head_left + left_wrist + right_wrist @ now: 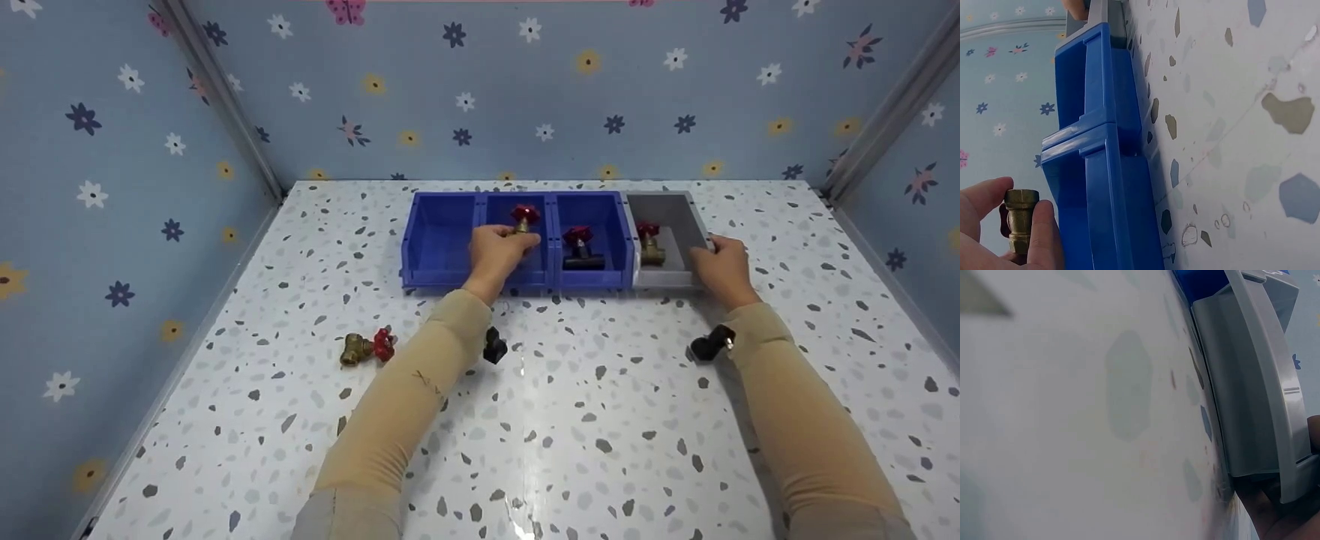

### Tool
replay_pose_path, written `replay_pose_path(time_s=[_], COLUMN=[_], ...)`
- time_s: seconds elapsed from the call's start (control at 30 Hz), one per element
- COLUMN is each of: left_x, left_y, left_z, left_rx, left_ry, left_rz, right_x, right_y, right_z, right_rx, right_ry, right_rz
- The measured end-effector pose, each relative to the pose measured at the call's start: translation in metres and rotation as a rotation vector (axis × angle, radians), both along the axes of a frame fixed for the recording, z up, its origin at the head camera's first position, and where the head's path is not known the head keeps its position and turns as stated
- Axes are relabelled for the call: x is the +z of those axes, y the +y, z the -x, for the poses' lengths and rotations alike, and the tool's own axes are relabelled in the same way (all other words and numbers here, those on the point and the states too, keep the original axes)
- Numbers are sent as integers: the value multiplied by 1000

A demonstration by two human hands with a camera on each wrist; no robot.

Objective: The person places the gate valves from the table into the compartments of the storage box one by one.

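My left hand [499, 253] pinches a brass valve [1021, 216] with a red handwheel between thumb and fingers, over the second blue bin [525, 279] from the left. In the head view the red handwheel [525, 214] points up. At the right end of the row, my right hand [724, 270] grips the right side wall of the grey bin [667, 280], thumb at its rim. Inside that grey bin lies another brass valve [652, 253] with a red handwheel. The third blue bin holds a black valve [583, 262], also with a red handwheel.
A further brass valve [356, 349] with a red handwheel lies on the speckled table [585, 450], left of my left forearm. The leftmost blue bin [442, 279] adjoins the row. Flower-patterned walls [495, 97] enclose the table's back and sides.
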State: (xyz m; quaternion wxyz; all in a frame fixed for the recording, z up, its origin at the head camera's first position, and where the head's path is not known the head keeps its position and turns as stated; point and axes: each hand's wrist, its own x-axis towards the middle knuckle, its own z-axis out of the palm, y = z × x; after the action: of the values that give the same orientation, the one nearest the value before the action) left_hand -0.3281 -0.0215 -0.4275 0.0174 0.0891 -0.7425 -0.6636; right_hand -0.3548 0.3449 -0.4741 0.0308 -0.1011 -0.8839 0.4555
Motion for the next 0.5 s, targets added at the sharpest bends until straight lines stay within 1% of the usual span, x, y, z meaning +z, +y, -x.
replay_pose_path(time_s=[0.23,0.5], left_x=[-2,-5], left_y=[6,9], left_z=[3,5], left_rx=[-21,-5], left_ry=[-16,-34], left_rz=[-34,-39], right_x=[-2,-2], right_y=[1,1], right_z=[-2,-1], right_rx=[7,8], right_ry=[37,56], right_rz=[-7,-18])
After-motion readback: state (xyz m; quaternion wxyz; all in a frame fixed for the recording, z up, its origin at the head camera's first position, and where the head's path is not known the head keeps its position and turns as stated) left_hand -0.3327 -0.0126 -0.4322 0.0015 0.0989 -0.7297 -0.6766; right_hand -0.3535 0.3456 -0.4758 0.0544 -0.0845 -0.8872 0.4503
